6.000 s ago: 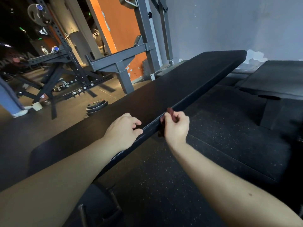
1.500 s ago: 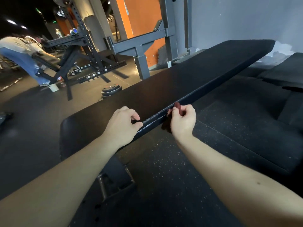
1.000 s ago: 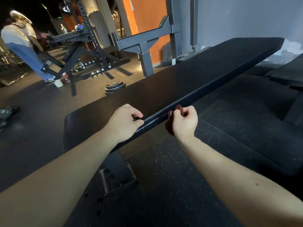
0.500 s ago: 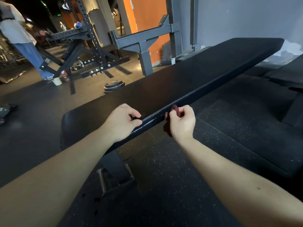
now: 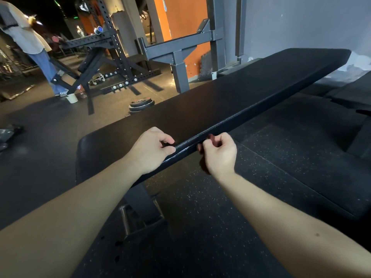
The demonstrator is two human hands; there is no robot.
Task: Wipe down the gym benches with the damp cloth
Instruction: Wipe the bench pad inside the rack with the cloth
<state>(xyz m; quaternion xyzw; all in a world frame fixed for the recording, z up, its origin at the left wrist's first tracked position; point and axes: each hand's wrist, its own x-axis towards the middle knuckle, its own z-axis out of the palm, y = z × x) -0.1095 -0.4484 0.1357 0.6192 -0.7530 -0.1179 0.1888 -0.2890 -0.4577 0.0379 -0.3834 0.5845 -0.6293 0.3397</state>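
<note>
A long black padded gym bench (image 5: 251, 93) runs from the lower left to the upper right. My left hand (image 5: 152, 151) sits on its top near the right edge, fingers curled and thumb pressed on the side edge. Just to its right, my right hand (image 5: 220, 155) grips a dark red cloth (image 5: 200, 147) and holds it against the bench's side edge. Most of the cloth is hidden in my fist; a bit hangs below the edge.
The bench's metal leg (image 5: 140, 203) stands under its near end on speckled rubber floor. Another dark pad (image 5: 351, 93) lies at the right. Beyond the bench are stacked weight plates (image 5: 141, 105), a grey rack (image 5: 178, 51), a black rack (image 5: 112, 57) and a standing person (image 5: 30, 43).
Both hands have worked along the side edge toward the bench's near end, the cloth still in my right hand. The person in the background has straightened up and shifted left.
</note>
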